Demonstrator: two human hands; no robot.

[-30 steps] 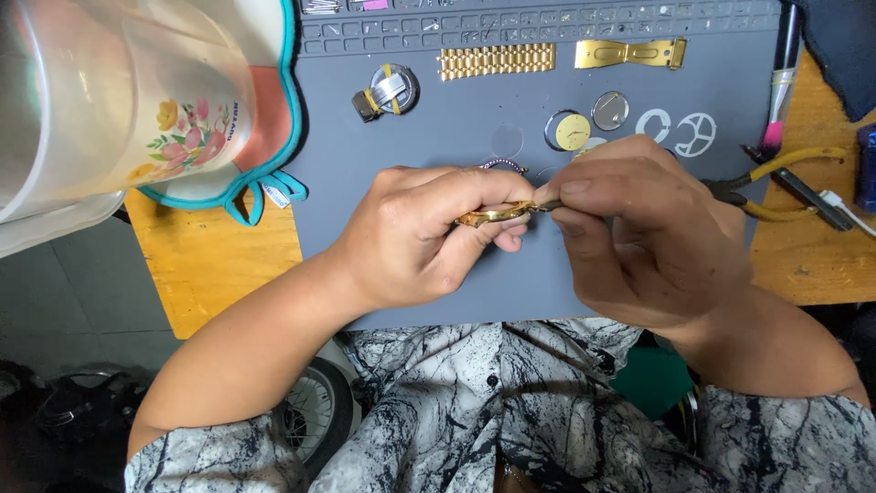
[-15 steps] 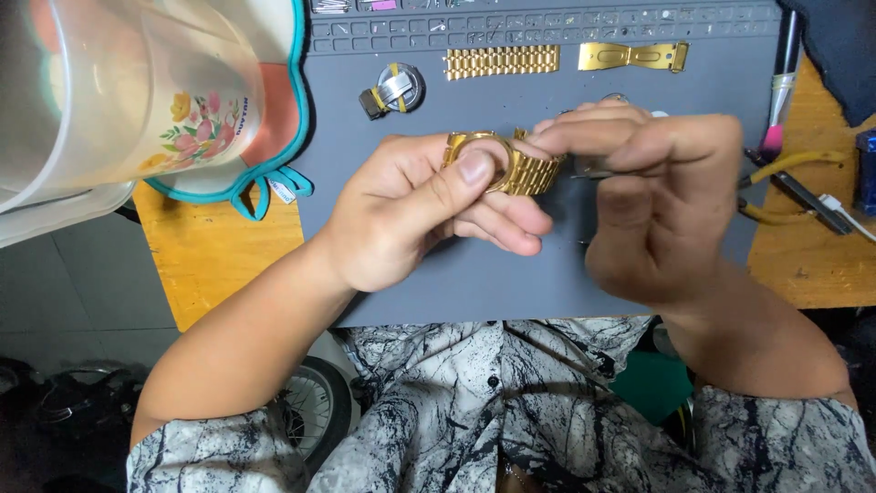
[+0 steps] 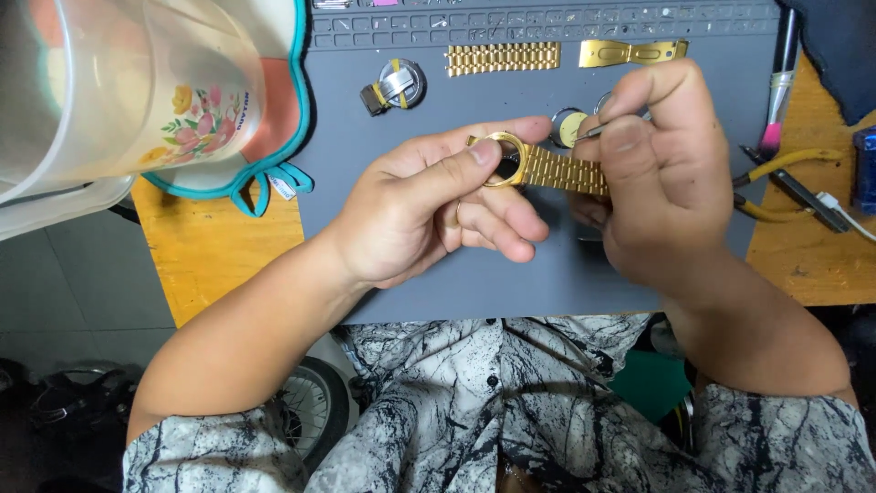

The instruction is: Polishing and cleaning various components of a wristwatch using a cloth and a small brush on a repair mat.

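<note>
A gold watch case (image 3: pixel 504 157) with its bracelet (image 3: pixel 566 171) sits above the grey mat (image 3: pixel 547 274), pinched by the left hand (image 3: pixel 429 210). At three o'clock, the right hand (image 3: pixel 662 173) grips a thin metal tool (image 3: pixel 593 131). A loose gold bracelet piece (image 3: pixel 503 57) lies at twelve o'clock.

A watch-repair bench: grey work mat (image 3: pixel 547 274), loose gold bracelet links (image 3: pixel 503 57), yellow-handled pliers (image 3: pixel 776 183).

I've turned the gold watch case (image 3: pixel 504 159) face-up in my left hand (image 3: pixel 429 215), strap now stretched toward my right hand (image 3: pixel 662 183), which has lifted higher.
</note>
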